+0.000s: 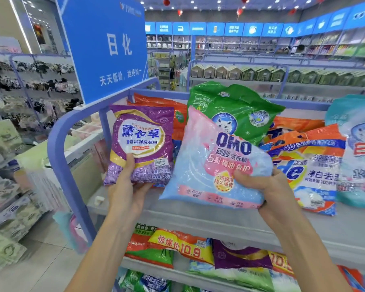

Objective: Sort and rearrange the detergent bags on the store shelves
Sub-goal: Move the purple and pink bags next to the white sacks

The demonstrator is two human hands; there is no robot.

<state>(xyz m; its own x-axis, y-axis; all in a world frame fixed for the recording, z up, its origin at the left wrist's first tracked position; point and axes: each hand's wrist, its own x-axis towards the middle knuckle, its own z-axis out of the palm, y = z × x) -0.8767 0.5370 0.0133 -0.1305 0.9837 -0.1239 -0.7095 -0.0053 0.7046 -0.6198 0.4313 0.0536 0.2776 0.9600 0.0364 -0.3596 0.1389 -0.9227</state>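
Observation:
My left hand [125, 187] grips the bottom edge of a purple lavender detergent bag [140, 142], held upright above the top shelf [198, 216]. My right hand [268, 186] grips the lower right corner of a pink and blue OMO detergent bag [209, 165], tilted to the left. Behind it stands a green White Cat bag [234, 110]. An orange and white Tide bag [310, 165] lies to the right, with a pale blue bag [358, 148] at the far right. Orange bags [162, 106] lie behind the purple one.
The shelf's blue rail [57, 144] curves around its left end, under a blue hanging sign [105, 45]. Lower shelves hold several mixed detergent bags [181, 245]. Clothing racks [30, 85] stand across the aisle on the left, more shelving [261, 74] behind.

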